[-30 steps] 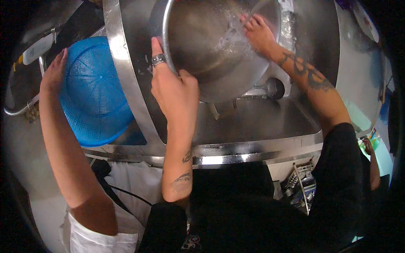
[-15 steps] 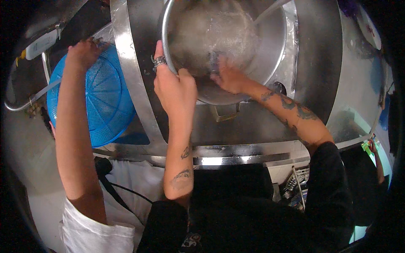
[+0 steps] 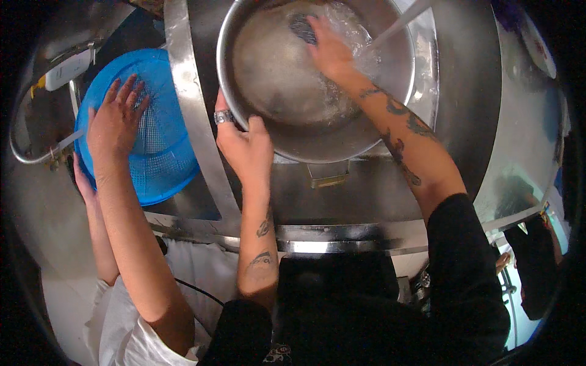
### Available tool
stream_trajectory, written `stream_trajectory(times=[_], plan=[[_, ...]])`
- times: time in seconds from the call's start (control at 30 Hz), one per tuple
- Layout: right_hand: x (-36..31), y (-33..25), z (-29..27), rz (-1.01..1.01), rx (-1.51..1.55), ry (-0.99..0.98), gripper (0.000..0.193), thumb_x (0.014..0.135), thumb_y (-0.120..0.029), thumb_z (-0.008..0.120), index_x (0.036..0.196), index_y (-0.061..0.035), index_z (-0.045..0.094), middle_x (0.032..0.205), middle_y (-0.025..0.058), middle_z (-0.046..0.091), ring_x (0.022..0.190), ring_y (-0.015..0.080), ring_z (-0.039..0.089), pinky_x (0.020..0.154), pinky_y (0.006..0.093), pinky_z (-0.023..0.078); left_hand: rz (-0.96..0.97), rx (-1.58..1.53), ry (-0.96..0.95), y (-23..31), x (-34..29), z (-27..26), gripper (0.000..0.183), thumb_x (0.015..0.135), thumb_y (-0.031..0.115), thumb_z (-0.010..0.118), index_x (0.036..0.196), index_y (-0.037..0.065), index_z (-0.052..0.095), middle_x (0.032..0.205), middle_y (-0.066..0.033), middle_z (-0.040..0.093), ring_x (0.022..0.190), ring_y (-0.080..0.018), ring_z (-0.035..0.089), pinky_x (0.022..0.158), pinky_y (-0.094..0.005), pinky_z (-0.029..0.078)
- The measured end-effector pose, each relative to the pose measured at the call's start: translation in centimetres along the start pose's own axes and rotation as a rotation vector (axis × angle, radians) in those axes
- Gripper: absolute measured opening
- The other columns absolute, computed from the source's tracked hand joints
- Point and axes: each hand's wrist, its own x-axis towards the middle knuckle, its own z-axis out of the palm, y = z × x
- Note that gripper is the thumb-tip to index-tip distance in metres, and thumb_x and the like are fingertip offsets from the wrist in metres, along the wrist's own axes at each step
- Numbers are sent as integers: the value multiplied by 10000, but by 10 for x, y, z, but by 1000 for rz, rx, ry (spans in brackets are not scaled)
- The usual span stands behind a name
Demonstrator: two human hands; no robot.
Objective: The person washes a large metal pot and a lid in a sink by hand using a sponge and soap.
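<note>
A large round metal pot (image 3: 223, 73) lies tilted in the sink, its inside facing me, with shallow water in it. My left hand (image 3: 249, 143), with a ring on one finger, is closed round the pot's near-left rim. Inside the pot, my right hand (image 3: 332, 52) presses a dark mesh scouring pad (image 3: 303, 28) against the far part of the inner surface. The hand is slightly blurred. Just right of it, water splashes beside a slanting metal spout (image 3: 400, 23). A handle (image 3: 329, 181) sticks out from the pot's near side.
A co-worker's hand (image 3: 115, 129) rests in a blue plastic strainer basket (image 3: 174, 152) in the left basin. A metal divider (image 3: 198, 113) separates the two basins. The sink's front ledge (image 3: 329, 238) runs before me, and a faucet pipe (image 3: 30, 160) curves at far left.
My right hand has moved the scouring pad farther away across the pot's inside. The pot has shifted slightly left and nearer. The co-worker's hand has moved off the basket's far edge and spread inside it.
</note>
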Motion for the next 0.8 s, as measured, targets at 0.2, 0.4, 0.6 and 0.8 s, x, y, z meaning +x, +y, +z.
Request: stream_trajectory(times=[0.2,0.4,0.6,0.8], plan=[[-83,-57,-25,166,385,-410,458,903,-103,487,1350,-34,416,1314,233,493,1193,386,490,1028,446,381,15,-102,124,4,1,-1,328,972,163,538,1213,-56,576,1129,-114,634,980,-145,587,861,-273,455],[-118,-166,-79,-22,846,-445,508,967,-239,488,1391,2,343,1185,251,567,1190,346,524,996,411,399,181,-193,9,-2,-7,-12,321,974,158,480,1205,-21,614,1314,-159,550,1128,-201,556,934,-316,432],[-69,-204,-90,11,888,-193,488,961,-263,535,1318,11,346,1062,183,593,1012,275,589,876,376,457,33,-666,-190,-9,-12,-27,374,995,189,434,1287,-31,514,1381,-159,486,985,-162,523,900,-312,412],[-33,-202,-90,363,1106,-253,535,915,-364,607,1162,42,362,896,160,626,889,225,649,729,387,526,117,-214,-127,-14,-33,-20,508,956,241,527,1380,-6,393,1420,-166,350,1224,-258,442,1043,-360,326]])
